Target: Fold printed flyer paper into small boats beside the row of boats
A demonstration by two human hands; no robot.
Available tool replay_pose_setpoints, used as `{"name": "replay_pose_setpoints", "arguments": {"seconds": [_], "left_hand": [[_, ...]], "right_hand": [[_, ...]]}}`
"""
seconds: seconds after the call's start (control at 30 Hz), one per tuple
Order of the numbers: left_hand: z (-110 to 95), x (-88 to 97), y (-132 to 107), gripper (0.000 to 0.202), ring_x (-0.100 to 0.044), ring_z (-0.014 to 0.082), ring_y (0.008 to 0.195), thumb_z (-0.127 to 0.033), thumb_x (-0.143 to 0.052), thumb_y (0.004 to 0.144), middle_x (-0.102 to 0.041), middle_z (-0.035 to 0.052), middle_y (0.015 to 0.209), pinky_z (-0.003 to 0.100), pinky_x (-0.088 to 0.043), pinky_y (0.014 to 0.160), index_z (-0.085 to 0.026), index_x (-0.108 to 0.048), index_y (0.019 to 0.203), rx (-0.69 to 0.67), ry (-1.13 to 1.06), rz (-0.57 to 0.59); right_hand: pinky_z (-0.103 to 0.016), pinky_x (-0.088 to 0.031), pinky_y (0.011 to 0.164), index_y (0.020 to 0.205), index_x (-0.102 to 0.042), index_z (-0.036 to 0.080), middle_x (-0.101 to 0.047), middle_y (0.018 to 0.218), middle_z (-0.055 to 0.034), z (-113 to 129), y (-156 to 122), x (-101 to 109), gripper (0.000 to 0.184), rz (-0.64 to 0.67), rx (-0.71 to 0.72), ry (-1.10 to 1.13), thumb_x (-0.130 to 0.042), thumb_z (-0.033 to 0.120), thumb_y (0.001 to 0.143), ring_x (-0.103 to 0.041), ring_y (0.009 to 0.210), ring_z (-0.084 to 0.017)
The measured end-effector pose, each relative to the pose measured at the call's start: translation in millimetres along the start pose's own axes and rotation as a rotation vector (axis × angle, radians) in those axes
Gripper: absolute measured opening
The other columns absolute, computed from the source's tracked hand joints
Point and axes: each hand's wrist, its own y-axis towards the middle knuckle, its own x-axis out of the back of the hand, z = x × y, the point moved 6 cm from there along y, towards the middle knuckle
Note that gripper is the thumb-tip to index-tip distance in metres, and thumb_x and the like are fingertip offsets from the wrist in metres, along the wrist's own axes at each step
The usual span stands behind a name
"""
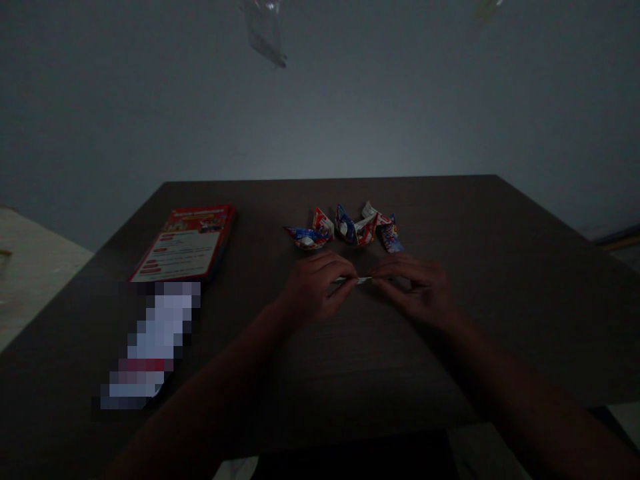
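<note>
Over the middle of the table, my left hand (320, 283) and my right hand (417, 287) face each other, fingertips close together. Between them is a thin, pale piece of folded paper (363, 281), seen nearly edge-on. Each hand pinches one end of it between thumb and fingers, and the fingers hide most of it. Just beyond my hands lie several folded paper shapes with pointed corners, printed in blue, red and white: a blue one (309, 238) at the left, a blue-and-red pair (367, 231) in the middle, and another blue piece (391, 235) at the right.
A stack of printed sheets (183, 243) with red borders lies on the left of the dark wooden table (520, 280). Nearer me is a bright oblong thing (160, 333), blurred into blocks. Clear plastic (265, 30) shows against the grey wall (380, 87).
</note>
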Motion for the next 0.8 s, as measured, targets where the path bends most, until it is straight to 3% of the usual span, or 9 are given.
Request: {"name": "replay_pose_setpoints", "arguments": {"seconds": [0.8], "left_hand": [[12, 6.8, -4, 0.007, -0.064, 0.0158, 0.083, -0.017, -0.058, 0.083, -0.068, 0.0069, 0.087, 0.030, -0.052, 0.076, -0.015, -0.062, 0.089, 0.046, -0.012, -0.037]], "right_hand": [[-0.033, -0.053, 0.070, 0.086, -0.070, 0.023, -0.072, 0.081, -0.0039, -2, 0, 5, 0.009, -0.042, -0.041, -0.041, -0.065, 0.019, 0.079, -0.067, 0.077, -0.019]]}}
